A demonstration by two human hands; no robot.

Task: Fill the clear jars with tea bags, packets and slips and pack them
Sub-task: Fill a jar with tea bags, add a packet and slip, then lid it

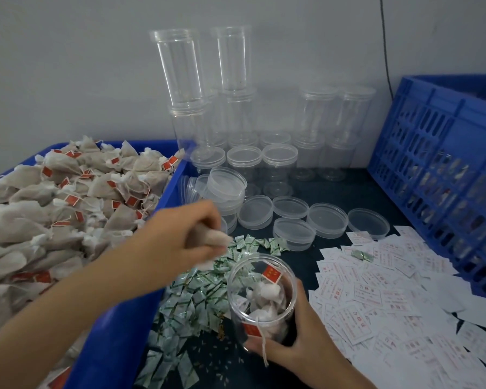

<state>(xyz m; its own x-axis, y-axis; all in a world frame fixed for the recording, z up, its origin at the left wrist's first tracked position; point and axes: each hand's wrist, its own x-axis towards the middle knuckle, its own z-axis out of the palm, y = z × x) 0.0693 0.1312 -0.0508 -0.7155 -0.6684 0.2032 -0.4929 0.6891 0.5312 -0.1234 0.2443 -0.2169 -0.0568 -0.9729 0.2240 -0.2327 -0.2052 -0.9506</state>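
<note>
Where it shows between the goods, table (357, 189): dark surface; runs from the centre to the lower right of the frame; small loose grains lie on it at lower centre.
Tub (118, 332): blue plastic; fills the left of the frame; its right wall runs from the centre down to the bottom edge.
Tea bags (68, 209): heaped in the tub above its rim; beige pouches with white gathered necks, strings and red tags.
Crate (432, 130): blue, slotted walls; stands at the right edge of the frame; contents behind the slots too blurred to identify.
Empty jars (180, 66): clear; upper centre, against the grey wall; stacked in tiers; some lidded, the two topmost open.
Slips (390, 299): white paper with red print; spread in an overlapping layer at lower right, between the crate and the jar.
Packets (194, 299): small, green and white; scattered from centre to lower centre, beside the tub wall.
Lids (327, 220): clear, shallow; lying loose at centre, between the empty jars and the slips.
Left hand (185, 234): centre of frame, above the packets; fingers curled round the held tea bag; blurred.
Right hand (298, 341): lower centre; thumb and fingers wrapped round the lower part of the jar.
Jar (261, 290): clear, open-topped; lower centre, between packets and slips; holds several tea bags; one red tag near the rim; one string hangs outside, over the right hand.
Held tea bag (213, 238): just above and left of the jar mouth; outside the jar.
</note>
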